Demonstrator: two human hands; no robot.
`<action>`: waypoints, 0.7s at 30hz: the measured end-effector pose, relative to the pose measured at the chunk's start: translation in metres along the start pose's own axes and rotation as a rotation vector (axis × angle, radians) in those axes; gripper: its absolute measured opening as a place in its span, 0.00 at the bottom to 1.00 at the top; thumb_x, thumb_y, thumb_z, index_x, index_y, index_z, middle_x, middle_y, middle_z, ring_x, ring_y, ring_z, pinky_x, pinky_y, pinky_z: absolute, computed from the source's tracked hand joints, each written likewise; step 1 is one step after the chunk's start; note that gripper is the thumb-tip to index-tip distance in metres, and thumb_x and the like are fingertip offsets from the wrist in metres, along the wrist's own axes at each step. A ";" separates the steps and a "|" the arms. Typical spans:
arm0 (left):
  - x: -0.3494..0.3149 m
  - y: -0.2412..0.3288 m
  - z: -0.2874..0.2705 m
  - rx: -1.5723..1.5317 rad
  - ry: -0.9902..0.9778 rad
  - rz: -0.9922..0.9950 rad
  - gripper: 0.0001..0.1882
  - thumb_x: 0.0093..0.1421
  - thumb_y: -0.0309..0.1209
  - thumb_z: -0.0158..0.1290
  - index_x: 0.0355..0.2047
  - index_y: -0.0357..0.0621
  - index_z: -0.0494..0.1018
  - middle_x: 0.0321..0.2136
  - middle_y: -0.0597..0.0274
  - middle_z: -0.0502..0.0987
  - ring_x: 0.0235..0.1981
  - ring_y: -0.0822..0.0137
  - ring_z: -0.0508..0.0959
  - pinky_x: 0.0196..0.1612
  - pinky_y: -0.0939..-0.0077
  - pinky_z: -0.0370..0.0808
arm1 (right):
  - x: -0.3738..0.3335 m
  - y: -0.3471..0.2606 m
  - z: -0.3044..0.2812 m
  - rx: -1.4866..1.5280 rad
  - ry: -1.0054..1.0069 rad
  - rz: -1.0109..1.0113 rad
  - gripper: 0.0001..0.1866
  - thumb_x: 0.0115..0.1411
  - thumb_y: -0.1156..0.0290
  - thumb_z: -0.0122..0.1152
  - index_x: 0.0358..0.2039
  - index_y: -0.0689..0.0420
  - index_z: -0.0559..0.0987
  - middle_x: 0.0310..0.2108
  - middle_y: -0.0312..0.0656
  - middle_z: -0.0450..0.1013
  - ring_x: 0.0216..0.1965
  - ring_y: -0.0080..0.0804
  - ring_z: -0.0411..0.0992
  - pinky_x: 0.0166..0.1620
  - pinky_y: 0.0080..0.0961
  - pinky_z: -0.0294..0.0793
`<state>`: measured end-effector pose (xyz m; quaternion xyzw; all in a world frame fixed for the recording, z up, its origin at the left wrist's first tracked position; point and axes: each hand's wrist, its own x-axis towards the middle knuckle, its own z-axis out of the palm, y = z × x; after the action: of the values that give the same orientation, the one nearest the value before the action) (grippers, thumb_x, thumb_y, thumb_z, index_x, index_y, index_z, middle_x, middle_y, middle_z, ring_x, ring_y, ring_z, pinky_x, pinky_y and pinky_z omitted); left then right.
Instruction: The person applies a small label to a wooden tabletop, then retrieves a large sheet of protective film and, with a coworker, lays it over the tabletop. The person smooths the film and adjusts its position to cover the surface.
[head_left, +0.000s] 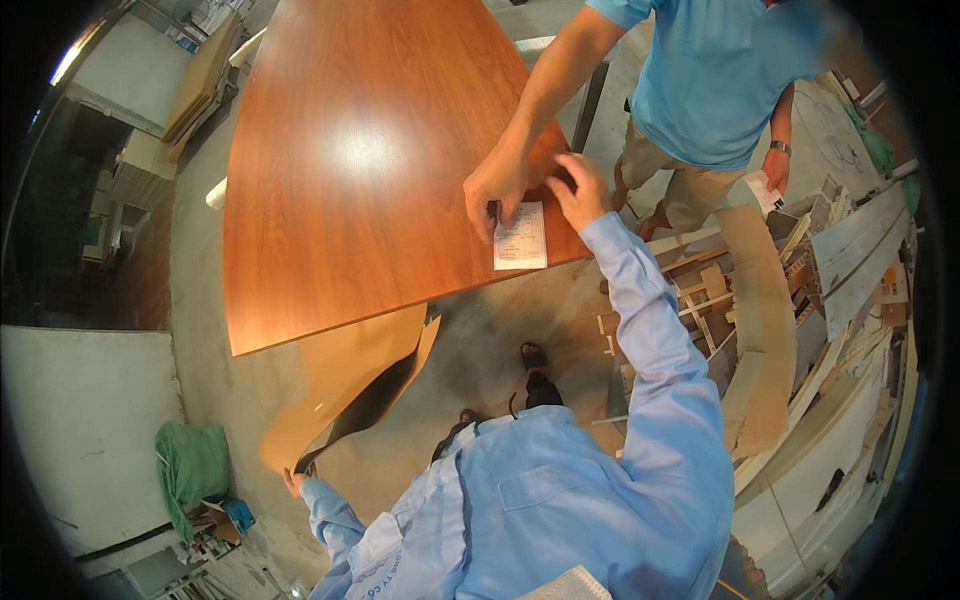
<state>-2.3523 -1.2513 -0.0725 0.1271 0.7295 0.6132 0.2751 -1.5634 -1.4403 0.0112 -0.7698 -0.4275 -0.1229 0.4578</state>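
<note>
My left hand [296,481], low at the left, grips the lower corner of a bent tan sheet [345,365] with a dark underside. The sheet's upper part passes below the edge of a large reddish-brown wooden panel [330,230]. My right hand [582,192] is over the panel's near right corner, fingers bent and apart, with nothing seen in it. Beside it, a co-worker's hand [498,188] reaches down to a printed white paper label [521,238] at the panel's edge. That hand's fingertips are partly hidden.
The co-worker in a blue shirt [700,90] stands across the panel's right side, another paper slip [763,190] in the other hand. Wood scraps [715,290] and a curved brown strip [755,320] lie at my right. A green cover [190,475] drapes something at the left.
</note>
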 end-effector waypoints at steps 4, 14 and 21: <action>0.001 -0.005 0.004 0.029 -0.053 0.021 0.29 0.57 0.11 0.33 0.50 0.51 0.75 0.48 0.40 0.73 0.43 0.43 0.77 0.39 0.41 0.82 | -0.046 0.028 -0.027 0.483 0.308 0.425 0.13 0.62 0.70 0.60 0.47 0.57 0.77 0.42 0.39 0.77 0.41 0.29 0.75 0.43 0.26 0.74; -0.016 -0.060 0.023 -0.044 -0.043 -0.080 0.29 0.60 0.15 0.40 0.59 0.58 0.65 0.55 0.46 0.69 0.47 0.40 0.74 0.36 0.37 0.81 | -0.240 0.011 -0.099 0.564 0.331 1.068 0.11 0.63 0.66 0.60 0.43 0.56 0.79 0.35 0.38 0.79 0.29 0.19 0.74 0.27 0.14 0.71; -0.045 -0.076 0.023 -0.032 -0.043 -0.080 0.26 0.64 0.35 0.50 0.62 0.61 0.59 0.60 0.50 0.63 0.49 0.40 0.71 0.39 0.33 0.75 | -0.203 0.025 -0.079 0.682 0.279 1.042 0.10 0.64 0.66 0.59 0.43 0.57 0.78 0.34 0.37 0.79 0.29 0.20 0.74 0.28 0.16 0.71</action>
<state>-2.2906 -1.2721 -0.1369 0.1067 0.7180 0.6104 0.3171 -1.6507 -1.6203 -0.0785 -0.6644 0.0514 0.1596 0.7283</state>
